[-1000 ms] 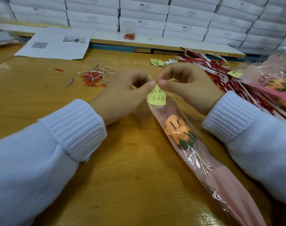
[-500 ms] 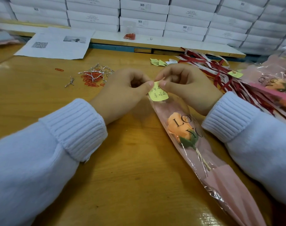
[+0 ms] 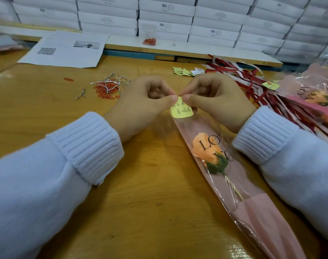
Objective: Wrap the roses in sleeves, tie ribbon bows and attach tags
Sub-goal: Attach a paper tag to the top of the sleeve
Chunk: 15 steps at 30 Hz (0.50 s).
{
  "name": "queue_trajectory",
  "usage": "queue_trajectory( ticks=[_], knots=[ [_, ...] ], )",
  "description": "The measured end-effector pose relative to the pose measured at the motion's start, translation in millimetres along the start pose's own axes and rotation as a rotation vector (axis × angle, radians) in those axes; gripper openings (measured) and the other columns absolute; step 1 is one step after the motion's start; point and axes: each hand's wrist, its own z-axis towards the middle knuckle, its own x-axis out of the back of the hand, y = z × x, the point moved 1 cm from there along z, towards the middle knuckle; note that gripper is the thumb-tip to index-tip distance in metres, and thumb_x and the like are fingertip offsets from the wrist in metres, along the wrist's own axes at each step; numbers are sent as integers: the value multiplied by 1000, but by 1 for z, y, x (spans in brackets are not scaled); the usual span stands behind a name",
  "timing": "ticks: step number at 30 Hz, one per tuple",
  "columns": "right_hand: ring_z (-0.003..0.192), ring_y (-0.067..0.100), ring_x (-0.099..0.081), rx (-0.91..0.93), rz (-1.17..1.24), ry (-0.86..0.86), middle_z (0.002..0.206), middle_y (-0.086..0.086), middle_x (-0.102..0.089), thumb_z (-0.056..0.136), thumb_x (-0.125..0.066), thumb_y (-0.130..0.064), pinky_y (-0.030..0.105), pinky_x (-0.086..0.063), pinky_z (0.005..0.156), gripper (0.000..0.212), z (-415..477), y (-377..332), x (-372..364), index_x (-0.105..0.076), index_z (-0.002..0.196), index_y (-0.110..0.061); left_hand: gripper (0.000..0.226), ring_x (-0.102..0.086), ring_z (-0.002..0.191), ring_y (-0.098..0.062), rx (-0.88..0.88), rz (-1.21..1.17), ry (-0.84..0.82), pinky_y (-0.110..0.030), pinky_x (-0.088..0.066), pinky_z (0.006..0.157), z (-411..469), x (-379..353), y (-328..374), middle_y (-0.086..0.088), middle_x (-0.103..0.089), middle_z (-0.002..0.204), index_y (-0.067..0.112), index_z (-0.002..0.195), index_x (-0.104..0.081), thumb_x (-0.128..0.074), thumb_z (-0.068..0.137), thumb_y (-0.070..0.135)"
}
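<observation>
Toward the far left corner of the bench lie printed sheets, one with a square code on it. Nearer the middle, a lone red clip lies apart from a heap of red paper clips tangled with silver twist ties.

Just beside that heap is the left hand. Its fingers are curled, and thumb and forefinger pinch the top edge of a yellow tag bearing handwriting. The right hand meets it thumb to thumb and pinches the same top edge, its other fingers curled in.

The tag sits at the far, open end of the sleeve, a clear and pink wrap lying aslant from mid-bench toward the near right corner. Inside it the rose, peach-coloured, points its bloom toward the hands and its stem toward the near right.

Beyond the right hand lie spare tags in a small scatter, touching a spread of red and white ribbons that runs to the right edge. More wrapped roses lie over the ribbons there. Stacked white boxes line the far edge behind a small cup of clips.
</observation>
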Motion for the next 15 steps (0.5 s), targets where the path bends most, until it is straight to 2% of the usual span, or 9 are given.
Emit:
queue_trajectory(
  ticks=[2,6,11,15],
  knots=[
    [68,16,-65,-7,-4,-9,80,14,-71,87,-62,-3,22,-55,65,8,0,0,1,-69,88,-6,7,-58,54,8,-1,10,-1,-6,-39,47,0,0,0,5,-69,71,12,88,-69,-68,86,18],
    [70,19,-66,-16,-35,0,80,12,-71,87,-62,-4,24,-56,66,9,0,2,2,-70,88,-9,11,-60,56,6,4,-22,-47,-7,-41,49,0,2,2,7,-68,70,6,91,-69,-67,86,16],
    [68,14,-65,-27,-54,18,76,7,-71,88,-63,-7,30,-57,65,13,0,3,2,-71,85,-17,8,-59,55,5,34,-62,-57,-8,-40,49,0,1,3,8,-67,65,5,88,-70,-67,85,12],
    [64,7,-63,-46,-83,5,76,6,-71,88,-63,-11,21,-54,58,11,1,2,3,-71,87,-17,5,-58,58,1,96,-93,-48,-11,-41,49,0,1,2,3,-69,69,8,86,-70,-69,84,12]
  ],
)
